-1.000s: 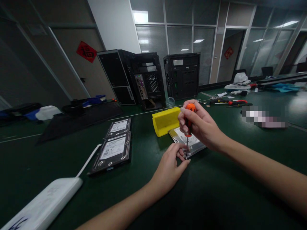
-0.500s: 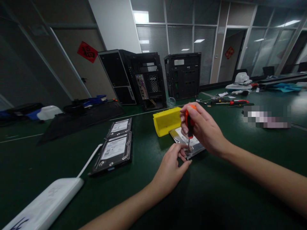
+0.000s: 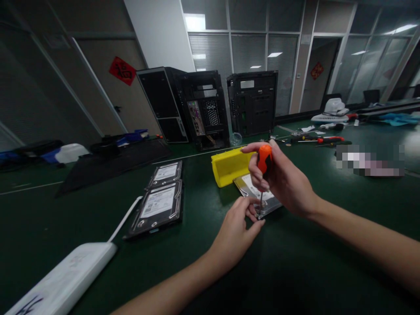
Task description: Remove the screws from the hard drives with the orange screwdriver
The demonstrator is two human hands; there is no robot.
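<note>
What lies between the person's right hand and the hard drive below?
The head view shows the screwdriver's shaft running from the right hand toward the hard drive.

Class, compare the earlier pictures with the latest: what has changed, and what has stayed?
The right hand has shifted its fingers on the screwdriver: the thumb has drawn back to the right, and the index finger now sticks out leftward. Nothing was let go. Unchanged: the left hand at the near corner of the hard drive, the yellow box, the two other drives.
</note>
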